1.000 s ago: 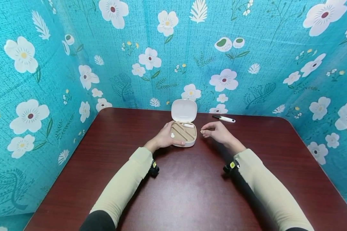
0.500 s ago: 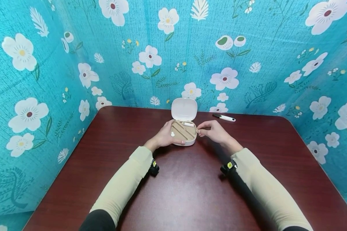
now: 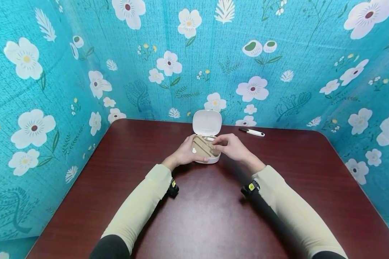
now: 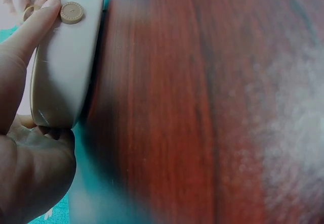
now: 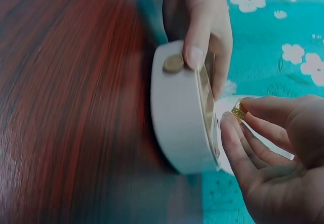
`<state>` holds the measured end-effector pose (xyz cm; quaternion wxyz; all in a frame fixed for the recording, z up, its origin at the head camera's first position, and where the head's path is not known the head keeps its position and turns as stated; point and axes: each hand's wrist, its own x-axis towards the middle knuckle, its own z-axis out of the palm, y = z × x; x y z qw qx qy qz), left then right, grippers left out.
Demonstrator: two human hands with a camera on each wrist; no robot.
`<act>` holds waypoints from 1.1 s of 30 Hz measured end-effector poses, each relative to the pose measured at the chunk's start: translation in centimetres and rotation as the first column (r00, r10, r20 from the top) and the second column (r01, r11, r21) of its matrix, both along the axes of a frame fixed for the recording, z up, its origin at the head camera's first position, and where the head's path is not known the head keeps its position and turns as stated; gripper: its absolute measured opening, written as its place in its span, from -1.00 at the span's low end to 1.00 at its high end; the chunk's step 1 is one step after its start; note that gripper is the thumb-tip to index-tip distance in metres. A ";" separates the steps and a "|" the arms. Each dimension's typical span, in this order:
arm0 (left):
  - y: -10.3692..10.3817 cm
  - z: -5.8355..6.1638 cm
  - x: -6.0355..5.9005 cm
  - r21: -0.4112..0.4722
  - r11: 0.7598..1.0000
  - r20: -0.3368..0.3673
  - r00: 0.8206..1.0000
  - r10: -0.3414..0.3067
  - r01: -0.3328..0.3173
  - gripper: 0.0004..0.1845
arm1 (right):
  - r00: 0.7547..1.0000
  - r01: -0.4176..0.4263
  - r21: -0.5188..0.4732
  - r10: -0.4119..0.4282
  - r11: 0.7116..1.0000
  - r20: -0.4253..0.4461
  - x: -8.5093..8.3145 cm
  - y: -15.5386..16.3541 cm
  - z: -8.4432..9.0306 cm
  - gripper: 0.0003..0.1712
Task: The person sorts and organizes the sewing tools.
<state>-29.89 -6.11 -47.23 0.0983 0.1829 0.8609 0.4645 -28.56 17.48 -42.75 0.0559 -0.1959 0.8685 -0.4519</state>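
A small white jewelry box (image 3: pixel 207 160) stands at the table's far side, its lid (image 3: pixel 207 122) raised and its beige lining (image 3: pixel 200 144) showing. My left hand (image 3: pixel 184 151) grips the box's left side, thumb along the front wall near a round tan knob (image 4: pixel 72 12). Over the box's right part, my right hand (image 3: pixel 233 146) pinches a gold ring (image 5: pixel 239 110) between thumb and fingertip. A little white piece (image 3: pixel 194 150) shows at the lining's left edge. Another white piece (image 3: pixel 209 139) lies in the back right compartment, partly covered by the right hand.
A white-handled tool with a dark end (image 3: pixel 252 132) lies behind and to the right of the box. The dark red wooden table (image 3: pixel 197 216) meets a blue flowered cloth (image 3: pixel 133 72) at the back and sides.
My right hand has moved left with the ring, from beside the box to over its right part. The left hand keeps its grip, and the box stays in place.
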 end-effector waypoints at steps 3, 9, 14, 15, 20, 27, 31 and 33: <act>0.0 0.2 0.0 0.007 1.000 -0.005 1.000 -0.005 0.005 0.22 | 1.000 -0.016 0.026 0.017 1.000 -0.021 0.1 -0.8 0.4 -0.81; 0.0 0.3 0.0 0.004 1.000 0.017 1.000 -0.010 0.010 0.22 | 0.997 -0.046 0.051 0.049 0.998 -0.060 0.1 -1.8 0.4 -0.82; 0.0 0.1 0.0 0.008 1.000 0.027 1.000 -0.009 0.009 0.21 | 0.990 -0.072 0.084 0.082 0.994 -0.118 -0.1 -2.3 0.2 -0.83; 0.0 0.1 0.0 0.013 1.000 0.024 1.000 -0.009 0.009 0.21 | 0.988 -0.073 0.096 0.085 0.993 -0.132 -0.1 -2.4 0.2 -0.84; 0.0 0.1 0.0 0.040 0.999 0.018 1.000 -0.009 0.008 0.19 | 0.985 -0.073 0.126 0.091 0.989 -0.147 0.1 -3.2 0.4 -0.84; 0.0 0.0 0.0 0.036 0.999 0.014 1.000 -0.021 0.021 0.21 | 0.978 -0.095 0.180 0.125 0.979 -0.164 0.3 -4.1 0.3 -0.85; 0.0 0.1 0.1 0.023 1.000 0.019 1.000 -0.017 0.017 0.22 | 0.972 -0.106 0.209 0.146 0.972 -0.186 0.2 -4.4 0.1 -0.83; 0.0 0.1 0.1 0.023 1.000 0.021 1.000 -0.014 0.014 0.23 | 0.966 -0.111 0.228 0.159 0.967 -0.204 0.2 -4.5 0.1 -0.84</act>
